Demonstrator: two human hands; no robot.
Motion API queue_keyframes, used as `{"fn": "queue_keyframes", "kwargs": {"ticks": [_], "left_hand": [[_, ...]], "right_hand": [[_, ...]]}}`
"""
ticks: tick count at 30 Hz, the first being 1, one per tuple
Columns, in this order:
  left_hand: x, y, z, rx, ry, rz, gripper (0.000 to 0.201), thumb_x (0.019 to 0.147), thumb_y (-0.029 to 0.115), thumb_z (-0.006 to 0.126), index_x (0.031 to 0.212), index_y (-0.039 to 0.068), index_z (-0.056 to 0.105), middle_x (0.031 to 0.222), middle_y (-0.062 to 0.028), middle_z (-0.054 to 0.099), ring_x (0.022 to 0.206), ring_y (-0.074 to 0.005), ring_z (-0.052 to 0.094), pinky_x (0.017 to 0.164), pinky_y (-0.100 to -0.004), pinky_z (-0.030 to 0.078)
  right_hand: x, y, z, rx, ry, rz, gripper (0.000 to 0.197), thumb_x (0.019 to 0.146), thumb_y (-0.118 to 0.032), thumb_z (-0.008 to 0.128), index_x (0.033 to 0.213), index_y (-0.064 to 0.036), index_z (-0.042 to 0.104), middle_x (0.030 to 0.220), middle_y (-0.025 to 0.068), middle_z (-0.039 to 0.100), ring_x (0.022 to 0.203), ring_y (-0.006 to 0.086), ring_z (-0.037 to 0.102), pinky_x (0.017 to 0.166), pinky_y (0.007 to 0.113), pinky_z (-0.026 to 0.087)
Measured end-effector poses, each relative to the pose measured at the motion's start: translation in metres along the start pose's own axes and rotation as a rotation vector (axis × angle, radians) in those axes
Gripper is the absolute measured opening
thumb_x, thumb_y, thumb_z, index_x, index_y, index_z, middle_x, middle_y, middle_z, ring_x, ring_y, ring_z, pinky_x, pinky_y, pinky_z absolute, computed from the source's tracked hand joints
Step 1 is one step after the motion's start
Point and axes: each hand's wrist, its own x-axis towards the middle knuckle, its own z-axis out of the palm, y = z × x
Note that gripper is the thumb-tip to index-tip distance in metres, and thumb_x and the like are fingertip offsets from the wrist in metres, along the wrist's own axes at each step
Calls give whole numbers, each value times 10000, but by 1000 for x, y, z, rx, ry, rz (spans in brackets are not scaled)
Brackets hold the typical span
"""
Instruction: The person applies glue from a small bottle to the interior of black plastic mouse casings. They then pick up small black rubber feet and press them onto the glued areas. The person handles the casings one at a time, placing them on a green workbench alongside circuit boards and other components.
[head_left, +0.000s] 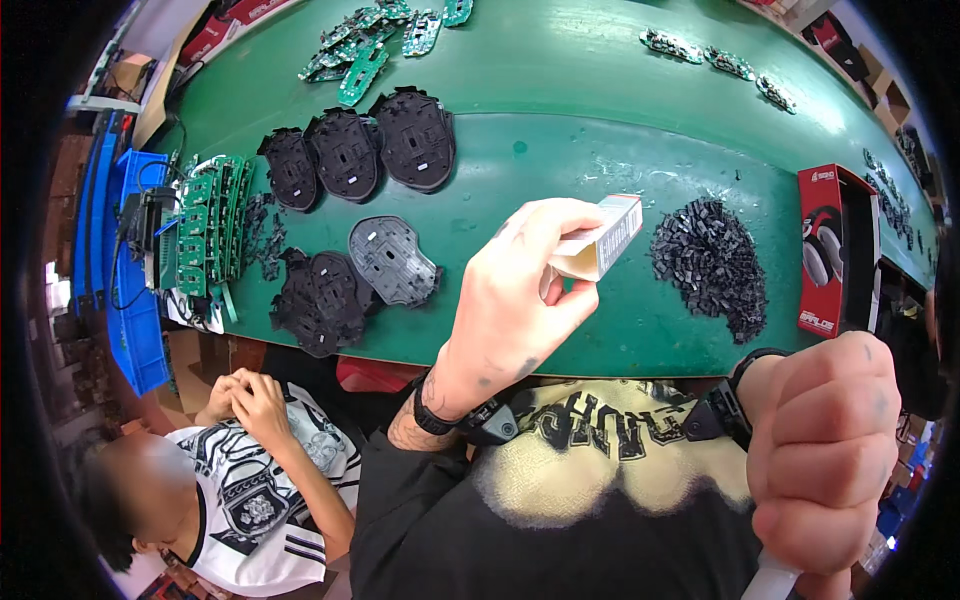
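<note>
My left hand (520, 290) is raised over the near edge of the table, its fingers and thumb closed round a small open cardboard box (612, 240). The box is pale with a red edge, and its open end tilts down toward me. At the lower right my right hand (828, 450) makes a fist, close to the camera. From under that fist sticks out a whitish, smooth piece (768, 578); most of it is hidden, and I cannot tell its kind. A heap of small black plastic pieces (710, 265) lies right of the box.
Black moulded shells (350, 155) and a grey shell (394, 260) lie left on the green table (560, 150). Green circuit boards (205, 225) stand in a row beside a blue bin (135, 330); more lie behind. A red headphone box (822, 250) stands right. Another person (260, 470) sits at left.
</note>
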Motion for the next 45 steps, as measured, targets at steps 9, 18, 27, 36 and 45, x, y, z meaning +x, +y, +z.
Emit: {"fn": "queue_keyframes", "kwargs": {"ticks": [9,18,27,36,45], "left_hand": [[0,19,-4,236,9,178,380,594,-2,713,958,38,615,848,-106,599,781,-269,600,677,-340,491],[-4,17,-6,311,83,214,375,570,2,727,921,37,596,819,-106,578,756,-278,587,647,-356,488],[-5,16,-5,310,79,251,389,556,1,734,914,41,589,800,-109,570,733,-285,582,636,-359,484],[-5,19,-3,321,65,227,362,581,11,734,911,44,588,803,-110,565,727,-286,577,630,-361,478],[-2,-2,-1,225,59,44,348,666,36,728,991,53,604,858,-107,577,757,-234,597,659,-309,481]], "right_hand": [[-10,10,28,-111,413,-248,361,950,-439,419,733,-165,508,600,-62,382,492,67,337,437,218,238],[9,5,7,189,-51,-68,414,954,-451,409,703,-162,566,550,-51,450,439,67,395,427,199,278],[30,19,-4,558,-453,-16,442,970,-421,414,678,-133,578,535,-54,442,421,49,424,395,178,264],[25,6,-7,475,-368,62,440,970,-404,412,675,-122,576,533,-50,442,418,53,419,383,186,264],[-4,1,2,122,97,-146,392,934,-434,404,676,-173,540,538,-63,390,431,73,316,410,224,260]]}}
